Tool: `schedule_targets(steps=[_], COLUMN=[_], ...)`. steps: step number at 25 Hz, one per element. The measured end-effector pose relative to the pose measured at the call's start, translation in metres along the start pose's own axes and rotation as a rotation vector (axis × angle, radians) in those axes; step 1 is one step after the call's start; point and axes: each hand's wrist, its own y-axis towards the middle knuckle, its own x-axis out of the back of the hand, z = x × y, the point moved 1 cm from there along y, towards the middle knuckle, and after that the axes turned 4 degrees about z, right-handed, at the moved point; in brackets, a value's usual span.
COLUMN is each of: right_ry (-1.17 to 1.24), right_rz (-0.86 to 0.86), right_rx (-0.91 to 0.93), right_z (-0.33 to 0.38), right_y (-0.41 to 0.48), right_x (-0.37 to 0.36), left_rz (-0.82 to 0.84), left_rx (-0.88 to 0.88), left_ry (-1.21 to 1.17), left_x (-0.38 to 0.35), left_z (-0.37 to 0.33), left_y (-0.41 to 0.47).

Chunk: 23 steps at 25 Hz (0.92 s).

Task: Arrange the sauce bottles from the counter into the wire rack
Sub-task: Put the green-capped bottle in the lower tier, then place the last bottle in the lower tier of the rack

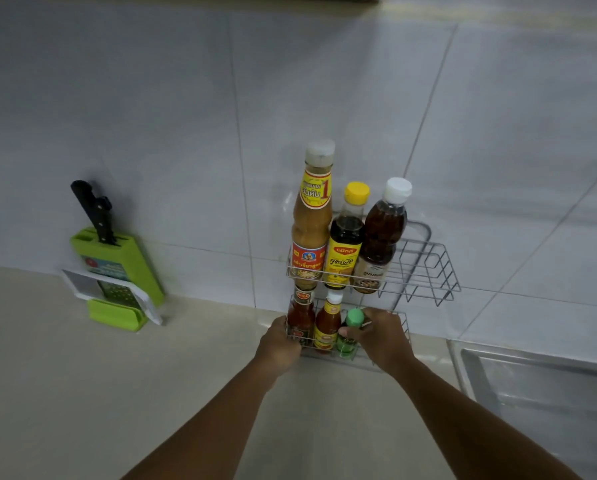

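A two-tier wire rack (425, 271) stands on the counter against the tiled wall. Its upper shelf holds a tall tan sauce bottle (311, 220), a dark bottle with a yellow cap (346, 244) and a brown bottle with a white cap (382, 237). On the lower shelf stand two red sauce bottles (300, 315) (326, 323) and a small green-capped bottle (350, 332). My left hand (279, 344) grips the left end of the lower shelf. My right hand (383, 337) is closed around the green-capped bottle at the shelf's right side.
A green knife block (124, 268) with a black-handled knife and a grater leans on the wall at the left. A steel sink (539, 379) lies at the right. The right half of the upper shelf holds no bottle.
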Motion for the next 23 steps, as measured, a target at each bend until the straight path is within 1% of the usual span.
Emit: schedule_targets(steps=[5, 9, 11, 16, 17, 18, 19, 20, 21, 23], right_ry=[0.056, 0.036, 0.046, 0.031, 0.036, 0.031, 0.026, 0.03, 0.051, 0.072], right_rz=[0.007, 0.048, -0.012, -0.303, -0.337, -0.329, -0.273, -0.182, -0.054, 0.245], right_rx=[-0.02, -0.06, -0.064, -0.015, 0.002, 0.025, 0.061, 0.109, 0.145, 0.16], right_z=[-0.005, -0.004, 0.001, 0.037, 0.048, 0.059, 0.07, 0.081, 0.091, 0.111], right_y=[-0.001, -0.01, -0.022, -0.07, -0.081, -0.089, -0.098, -0.107, -0.117, -0.137], right_x=[0.001, 0.003, 0.004, -0.009, -0.014, -0.02, -0.03, -0.042, -0.054, -0.076], left_rz=[0.04, 0.096, 0.133, 0.255, 0.263, 0.267, 0.261, 0.254, 0.249, 0.256], left_rx=[0.012, 0.099, 0.106, 0.063, 0.053, 0.056, 0.069, 0.084, 0.107, 0.168], left_ry=[0.023, -0.008, 0.011, 0.09, 0.101, 0.101, 0.115, 0.134, 0.165, 0.215], left_x=[0.001, 0.018, 0.034, 0.096, 0.112, 0.128, 0.145, 0.163, 0.18, 0.204], left_z=[0.006, 0.003, 0.0, -0.007, -0.002, 0.005, 0.017, 0.03, 0.047, 0.082], left_y=[0.003, -0.005, -0.011, -0.045, -0.056, -0.064, -0.076, -0.089, -0.1, -0.118])
